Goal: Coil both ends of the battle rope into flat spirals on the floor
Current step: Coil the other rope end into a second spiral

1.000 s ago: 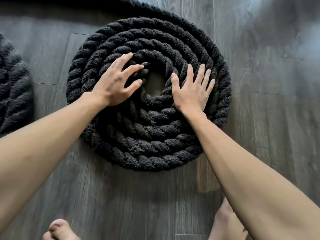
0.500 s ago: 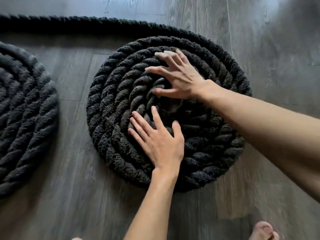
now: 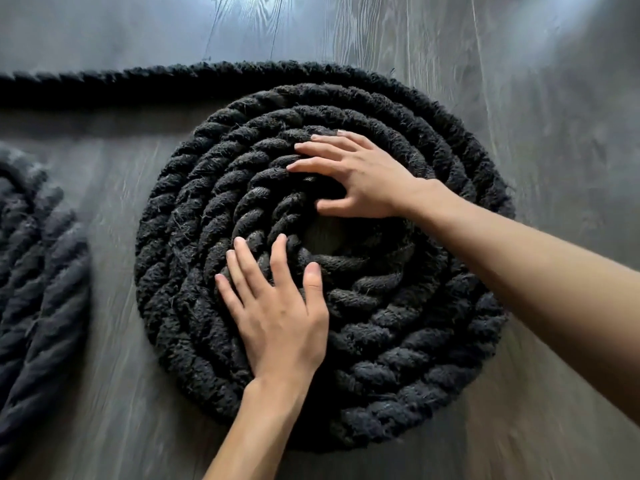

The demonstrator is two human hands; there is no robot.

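A thick black battle rope lies coiled in a flat spiral on the grey wood floor, filling the middle of the view. A small gap of floor shows at its centre. My left hand lies palm down on the near-left turns, fingers spread. My right hand rests flat on the far inner turns, fingers pointing left. Neither hand grips the rope. A straight run of rope leaves the outer turn toward the left. A second coiled spiral sits at the left edge, partly cut off.
Grey wood-plank floor lies all around, with bare boards to the right and beyond the coil. A narrow strip of floor separates the two spirals.
The view has shifted left and back. My hands have turned round the coil: the left from its left side to the near side, the right from its right side to the far side.
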